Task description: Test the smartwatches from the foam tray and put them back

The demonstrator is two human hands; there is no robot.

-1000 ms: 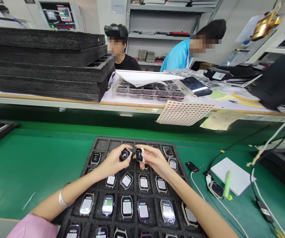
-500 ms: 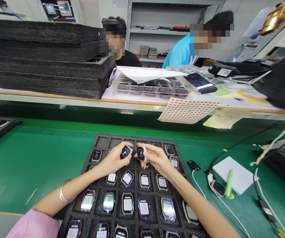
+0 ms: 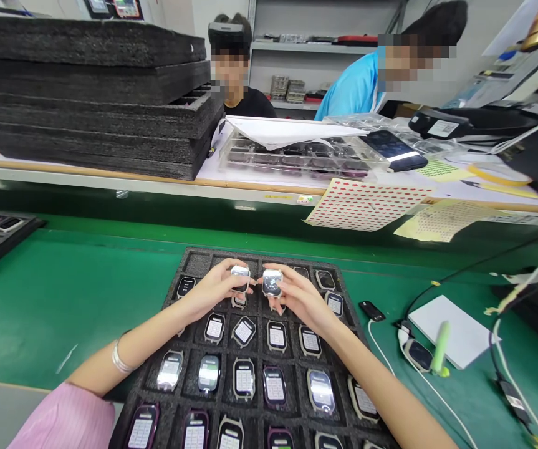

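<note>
A black foam tray [image 3: 189, 267] lies on the green belt in front of me, with several smartwatch bodies seated in its pockets, most with lit screens. My left hand [image 3: 210, 290] pinches one watch body [image 3: 240, 275] above the tray's far rows. Right beside it, my right hand [image 3: 294, 295] pinches a second watch body [image 3: 271, 282]. Both watches are tilted flat, their screens catching glare. The two hands nearly touch.
A tall stack of black foam trays [image 3: 86, 93] and a clear tray of parts [image 3: 297, 159] sit on the raised bench behind. Two people sit beyond it. Right of my tray lie a small black part [image 3: 372, 310], a watch on a cable [image 3: 417, 354] and a white pad [image 3: 456, 333].
Both held watches have tipped from facing me with dark screens to lying flatter and showing glare. The camera has shifted slightly; my hands stay over the same far rows.
</note>
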